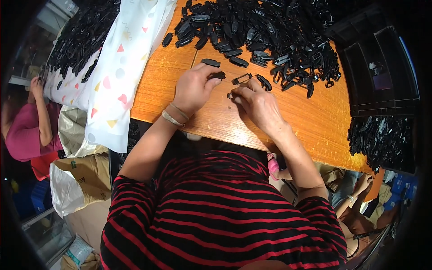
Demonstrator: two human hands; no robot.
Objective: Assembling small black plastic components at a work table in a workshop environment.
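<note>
Two black plastic parts (210,63) over the wooden table (211,118), in the grip of the left hand (191,87) at curled fingers and thumb, with banded wrist and forearm slanting inward from lower left. Opposite, a small black piece (229,96) in a pinch between thumb and bent fingertips of the right hand (261,105), back upward, forearm angled from lower right; just beyond, an open black frame (238,82), then a loose black pile (252,29).
</note>
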